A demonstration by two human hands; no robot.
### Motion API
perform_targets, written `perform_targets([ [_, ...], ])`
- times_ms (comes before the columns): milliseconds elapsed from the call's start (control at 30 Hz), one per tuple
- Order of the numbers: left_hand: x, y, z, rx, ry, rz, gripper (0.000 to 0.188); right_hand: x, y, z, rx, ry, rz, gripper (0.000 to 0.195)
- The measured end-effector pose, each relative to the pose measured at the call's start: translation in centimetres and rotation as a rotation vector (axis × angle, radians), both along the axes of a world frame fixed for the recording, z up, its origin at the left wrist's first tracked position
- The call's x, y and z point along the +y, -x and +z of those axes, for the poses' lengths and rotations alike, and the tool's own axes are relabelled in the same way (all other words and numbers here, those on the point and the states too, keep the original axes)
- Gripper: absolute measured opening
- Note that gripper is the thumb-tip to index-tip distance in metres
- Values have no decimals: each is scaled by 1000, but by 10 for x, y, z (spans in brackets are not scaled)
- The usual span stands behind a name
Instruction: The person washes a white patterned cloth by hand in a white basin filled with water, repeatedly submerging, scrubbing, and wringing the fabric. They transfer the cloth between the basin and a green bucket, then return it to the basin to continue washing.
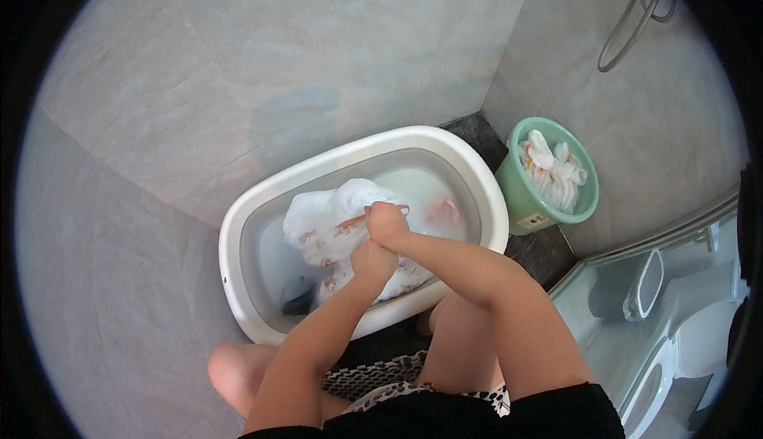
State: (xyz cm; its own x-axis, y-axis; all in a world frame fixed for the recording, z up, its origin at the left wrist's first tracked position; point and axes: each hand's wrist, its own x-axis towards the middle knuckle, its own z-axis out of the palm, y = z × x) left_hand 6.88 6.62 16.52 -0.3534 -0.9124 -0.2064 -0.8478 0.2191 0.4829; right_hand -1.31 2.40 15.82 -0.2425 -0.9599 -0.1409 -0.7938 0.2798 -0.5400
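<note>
A white oval plastic tub (265,203) of cloudy water stands before me. In it lies a wet white garment (316,218) with a brown print and brown trim. My left hand (374,263) is closed on the cloth. Just above it, my right hand (385,223) grips the same garment near the brown trim, and the two fists touch. A dark cloth (299,297) sits partly under water at the tub's lower left. Something pink (443,211) shows blurred through the water on the right.
A green plastic bucket (517,186) holding white cloth items (551,171) stands right of the tub. Grey tiled walls (357,40) rise behind and left. A shower hose (626,40) hangs at upper right. Beyond a glass partition (578,296) is a white toilet (656,373).
</note>
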Motion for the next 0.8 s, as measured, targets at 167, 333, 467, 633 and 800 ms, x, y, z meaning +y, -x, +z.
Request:
perform_targets([
  [167, -10, 5, 38, 83, -19, -183, 49, -21, 63, 34, -101, 116, 103, 36],
  [333, -35, -44, -4, 179, 48, -195, 55, -15, 206, 119, -339, 72, -242, 40],
  [467, -53, -67, -22, 32, 57, -138, 51, 29, 333, 148, -563, 20, -503, 59],
  [633, -58, -64, -10, -25, -174, -172, 45, 86, 433, 82, 473, -414, -186, 50],
  [800, -60, -76, -20, -116, -241, -191, 36, 92, 398, -21, 320, -243, -203, 42],
])
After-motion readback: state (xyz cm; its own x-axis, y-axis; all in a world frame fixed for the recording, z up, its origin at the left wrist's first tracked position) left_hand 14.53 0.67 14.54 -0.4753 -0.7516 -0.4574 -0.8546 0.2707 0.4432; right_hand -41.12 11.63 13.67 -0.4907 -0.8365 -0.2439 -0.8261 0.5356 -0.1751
